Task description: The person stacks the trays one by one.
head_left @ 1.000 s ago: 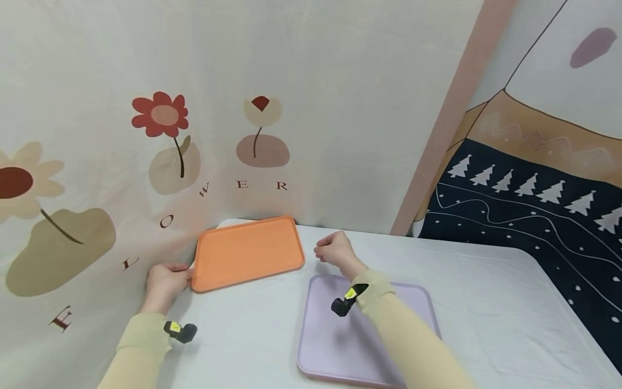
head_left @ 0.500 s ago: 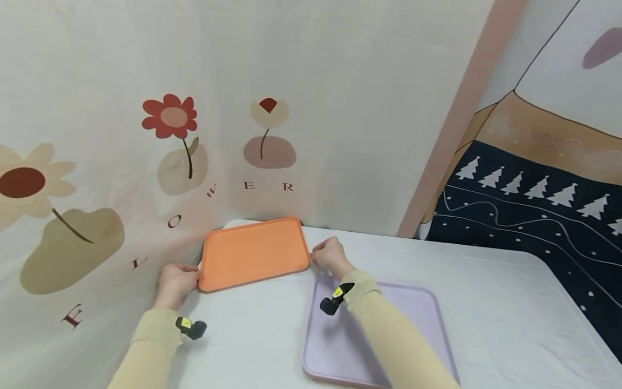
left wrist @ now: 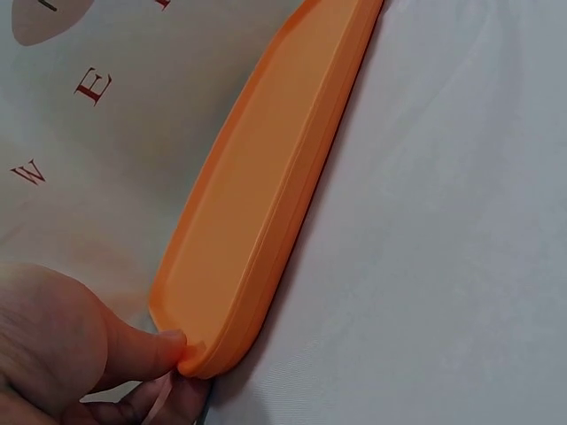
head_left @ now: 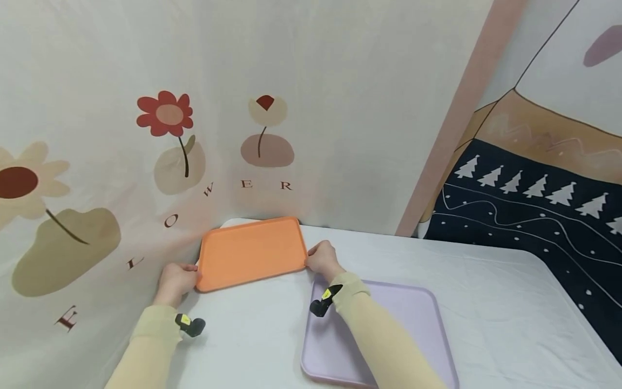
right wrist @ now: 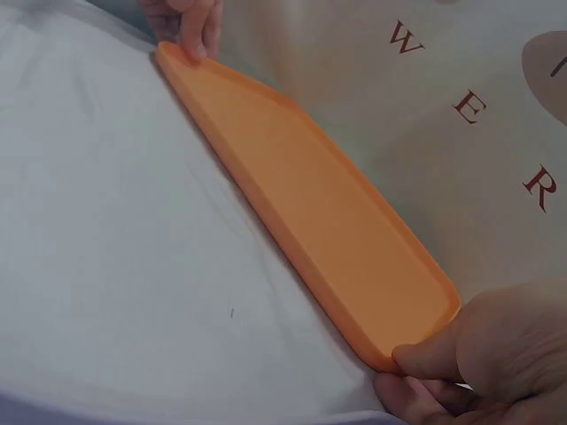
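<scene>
An orange tray point(head_left: 252, 253) with a low raised rim lies at the back left of the white table, close to the printed cloth. My left hand point(head_left: 177, 281) pinches its left end; in the left wrist view the thumb point(left wrist: 164, 352) is over the rim and the fingers are beneath. At the right end, my right hand point(head_left: 324, 260) pinches the near corner, thumb point(right wrist: 425, 356) on top and fingers below, as the right wrist view shows. Nothing lies on the orange tray point(right wrist: 319, 212). Under my right forearm sits a larger lilac tray point(head_left: 408, 319).
A hanging cloth point(head_left: 350, 119) printed with flowers and letters rises behind the orange tray and along the left. A dark cloth point(head_left: 515, 216) with white trees hangs at the right. White tablecloth point(head_left: 505, 302) stretches right of the lilac tray.
My right hand has come left and down from beside the orange tray and now grips its right end. My left hand stays at the left end. The camera view shifts slightly.
</scene>
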### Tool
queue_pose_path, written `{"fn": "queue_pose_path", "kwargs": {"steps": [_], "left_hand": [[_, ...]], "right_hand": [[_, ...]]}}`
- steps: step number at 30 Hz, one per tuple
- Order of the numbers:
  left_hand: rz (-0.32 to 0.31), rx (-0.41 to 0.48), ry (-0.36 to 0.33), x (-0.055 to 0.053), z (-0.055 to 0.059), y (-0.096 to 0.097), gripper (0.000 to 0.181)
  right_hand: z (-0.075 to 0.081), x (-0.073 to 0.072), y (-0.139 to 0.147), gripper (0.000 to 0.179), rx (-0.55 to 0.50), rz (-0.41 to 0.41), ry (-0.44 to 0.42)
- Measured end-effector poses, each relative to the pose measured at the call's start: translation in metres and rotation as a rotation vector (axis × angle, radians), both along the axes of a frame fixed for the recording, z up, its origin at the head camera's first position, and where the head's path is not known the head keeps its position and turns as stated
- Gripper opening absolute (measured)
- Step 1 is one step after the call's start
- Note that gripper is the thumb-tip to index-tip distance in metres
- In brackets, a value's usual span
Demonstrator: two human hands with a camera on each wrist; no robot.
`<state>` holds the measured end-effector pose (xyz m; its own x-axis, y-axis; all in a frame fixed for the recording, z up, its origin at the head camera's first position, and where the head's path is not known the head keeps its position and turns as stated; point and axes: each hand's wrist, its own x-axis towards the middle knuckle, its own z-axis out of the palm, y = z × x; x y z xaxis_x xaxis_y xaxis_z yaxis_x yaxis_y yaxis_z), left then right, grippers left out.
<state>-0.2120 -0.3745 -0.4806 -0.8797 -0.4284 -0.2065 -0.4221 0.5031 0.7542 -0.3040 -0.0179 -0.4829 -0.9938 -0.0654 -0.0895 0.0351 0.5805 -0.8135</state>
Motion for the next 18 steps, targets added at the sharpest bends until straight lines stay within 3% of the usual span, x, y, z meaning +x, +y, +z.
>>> {"fn": "queue_pose_path", "kwargs": {"steps": [5,10,14,18], "left_hand": [[-0.002,0.004,0.021,0.0,0.0,0.002,0.039],[-0.004,0.043,0.046,0.0,-0.001,0.005,0.041],[-0.013,0.05,0.059,0.001,0.001,0.008,0.043],[-0.02,0.052,0.061,0.003,0.007,0.009,0.043]], "right_hand": [[0.001,0.004,-0.001,0.011,-0.056,-0.036,0.004],[0.002,0.009,0.0,0.01,-0.273,-0.106,-0.033],[0.005,0.01,0.003,0.013,-0.419,-0.113,-0.089],[0.011,0.011,0.008,0.018,-0.441,-0.101,-0.12]]}}
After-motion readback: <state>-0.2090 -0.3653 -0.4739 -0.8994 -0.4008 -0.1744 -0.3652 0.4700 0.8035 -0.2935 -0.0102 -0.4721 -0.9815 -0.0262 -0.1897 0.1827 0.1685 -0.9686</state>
